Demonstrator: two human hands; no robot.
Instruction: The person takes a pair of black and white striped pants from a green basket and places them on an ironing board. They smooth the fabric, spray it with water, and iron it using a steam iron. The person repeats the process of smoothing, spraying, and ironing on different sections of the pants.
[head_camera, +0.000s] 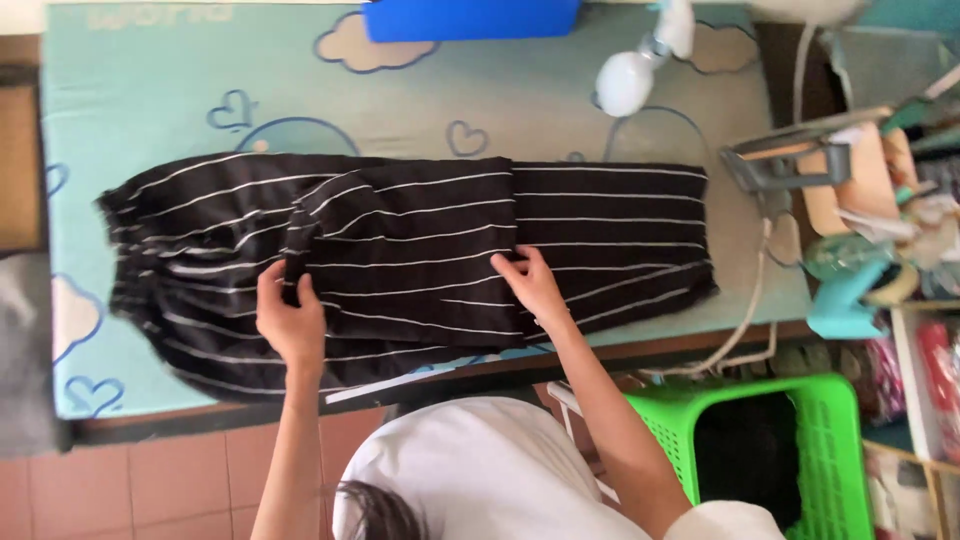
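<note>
Looking down from the head camera, black trousers (410, 260) with thin white stripes are seen spread sideways across a pale blue padded table (150, 110) printed with clouds and hearts, and they're folded over in the middle so one layer is laid on top of another. The left hand (290, 325) is placed on the left half of the fabric, and its fingers are curled around a bunched fold of cloth near the waist end, so that fold is gripped. The right hand (532, 285) is laid flat and open on the cloth right at the edge of the upper layer, fingers spread, nothing pinched. Part of the trousers is hung slightly over the near table edge, where a white strip is showing underneath. At the far edge a blue tray (470, 18) is set, and just right of it a white spray bottle (640, 65) is lying on the pad, apart from the trousers. A green plastic basket (760, 440) with something dark inside is parked on the floor down at the right, close to the right arm. Shelves of cluttered stuff are stacked at the far right, too jumbled to sort out. A white top is worn by the person.
</note>
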